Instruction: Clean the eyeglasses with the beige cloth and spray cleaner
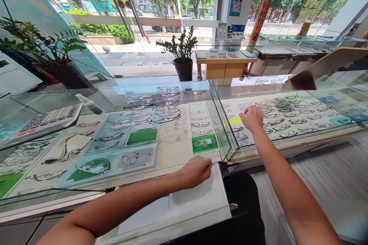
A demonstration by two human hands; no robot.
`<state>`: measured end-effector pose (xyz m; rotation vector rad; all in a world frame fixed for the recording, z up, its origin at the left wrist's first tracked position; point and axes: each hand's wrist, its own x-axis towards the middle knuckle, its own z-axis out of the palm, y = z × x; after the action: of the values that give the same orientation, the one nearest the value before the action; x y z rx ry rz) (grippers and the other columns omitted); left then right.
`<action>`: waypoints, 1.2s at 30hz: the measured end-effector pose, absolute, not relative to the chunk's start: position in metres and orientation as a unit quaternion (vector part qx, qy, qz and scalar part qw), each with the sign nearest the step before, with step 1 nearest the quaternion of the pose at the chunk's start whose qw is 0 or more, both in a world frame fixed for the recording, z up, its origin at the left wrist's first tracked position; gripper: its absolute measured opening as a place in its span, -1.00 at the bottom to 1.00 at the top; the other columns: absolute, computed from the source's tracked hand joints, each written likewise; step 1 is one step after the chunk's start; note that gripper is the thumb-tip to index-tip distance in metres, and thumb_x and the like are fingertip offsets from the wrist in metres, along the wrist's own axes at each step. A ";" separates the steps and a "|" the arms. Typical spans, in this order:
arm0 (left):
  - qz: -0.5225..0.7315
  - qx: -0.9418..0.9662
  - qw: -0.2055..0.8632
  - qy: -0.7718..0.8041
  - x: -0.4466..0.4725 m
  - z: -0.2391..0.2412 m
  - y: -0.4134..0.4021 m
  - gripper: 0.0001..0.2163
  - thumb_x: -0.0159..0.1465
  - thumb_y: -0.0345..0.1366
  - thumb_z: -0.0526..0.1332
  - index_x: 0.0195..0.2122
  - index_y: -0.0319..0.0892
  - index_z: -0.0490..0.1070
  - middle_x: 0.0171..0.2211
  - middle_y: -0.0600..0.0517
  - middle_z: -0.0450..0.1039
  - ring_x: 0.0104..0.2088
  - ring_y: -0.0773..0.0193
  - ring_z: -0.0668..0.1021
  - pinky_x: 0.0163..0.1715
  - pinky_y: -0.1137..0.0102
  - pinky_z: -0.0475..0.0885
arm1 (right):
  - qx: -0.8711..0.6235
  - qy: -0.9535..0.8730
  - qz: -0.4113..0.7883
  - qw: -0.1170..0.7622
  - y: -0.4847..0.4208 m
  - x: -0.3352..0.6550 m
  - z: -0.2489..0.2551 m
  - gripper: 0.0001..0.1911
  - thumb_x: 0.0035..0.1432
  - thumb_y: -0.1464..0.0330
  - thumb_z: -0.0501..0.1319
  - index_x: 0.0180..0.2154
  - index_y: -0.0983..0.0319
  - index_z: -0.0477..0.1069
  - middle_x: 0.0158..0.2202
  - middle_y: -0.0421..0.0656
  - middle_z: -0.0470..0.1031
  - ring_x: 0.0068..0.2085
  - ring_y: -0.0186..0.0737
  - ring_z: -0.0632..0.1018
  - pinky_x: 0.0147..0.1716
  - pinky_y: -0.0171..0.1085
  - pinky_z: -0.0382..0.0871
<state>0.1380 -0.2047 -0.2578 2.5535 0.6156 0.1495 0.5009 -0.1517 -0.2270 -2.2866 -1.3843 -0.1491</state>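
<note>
Head view: we judge the reaching-in step is under way. Our right hand (252, 118), fingers loosely curled and holding nothing we can make out, rests inside the clear glass display case (221, 122) among thin wire-framed spectacles (276, 121); picking one needs a light pinch. Our left hand (198, 170), half-closed and empty, rests on the smooth white pulled-out drawer shelf (201, 199).

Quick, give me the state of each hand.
Left hand: loosely curled, resting on the glass counter, holding nothing.
Right hand: curled inside the display case over eyeglass frames; grip cannot be told.
</note>
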 end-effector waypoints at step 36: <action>0.008 0.913 -0.107 0.394 0.206 -0.176 0.071 -0.61 0.45 -0.15 0.08 -0.05 -0.22 0.69 0.11 -0.30 0.57 0.21 -0.24 0.38 0.24 -0.09 0.15 | -0.831 -0.507 -0.057 0.222 -0.150 0.501 -0.230 -0.82 0.27 0.18 0.15 -0.31 0.12 0.27 0.02 0.03 0.49 0.04 0.16 0.41 0.01 0.05 0.28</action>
<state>0.2060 0.0709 -0.1762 3.0803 1.3309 0.0265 0.5014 -0.1497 -0.2295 -2.2957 -1.4025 -0.1587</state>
